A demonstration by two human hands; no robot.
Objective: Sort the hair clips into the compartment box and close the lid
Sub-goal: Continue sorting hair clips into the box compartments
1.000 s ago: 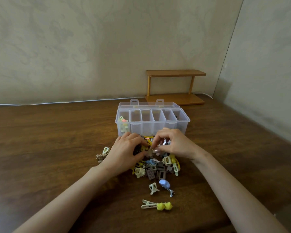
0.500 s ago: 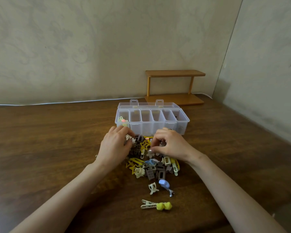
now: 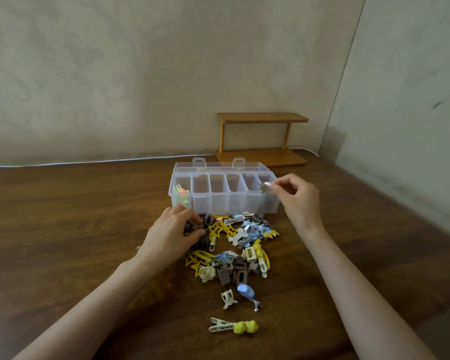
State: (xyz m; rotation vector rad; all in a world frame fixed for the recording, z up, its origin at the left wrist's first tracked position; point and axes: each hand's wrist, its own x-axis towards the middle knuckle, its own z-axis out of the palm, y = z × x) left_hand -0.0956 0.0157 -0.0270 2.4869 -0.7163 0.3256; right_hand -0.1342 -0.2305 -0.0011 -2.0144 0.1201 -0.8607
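Right hand (image 3: 298, 197) is being held over the right end of the compartment box (image 3: 220, 205), a small silvery clip (image 3: 266, 187) being pinched at its fingertips. Left hand (image 3: 170, 233) is being curled round grey-brown clips (image 3: 192, 228) at the heap's left edge. Hair clips (image 3: 235, 246) are being left heaped on the table (image 3: 63, 229) just in front of the box, lid (image 3: 218, 166) lying open behind. Clips are being judged light, stiff and slick, best taken singly by the flat body, as snagging seems likely.

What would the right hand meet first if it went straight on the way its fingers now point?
Probably the compartment box: the right hand, pinching a small silver clip, points leftward at the box's right end, so its dividers come first; how high it hovers above the rim is unclear.
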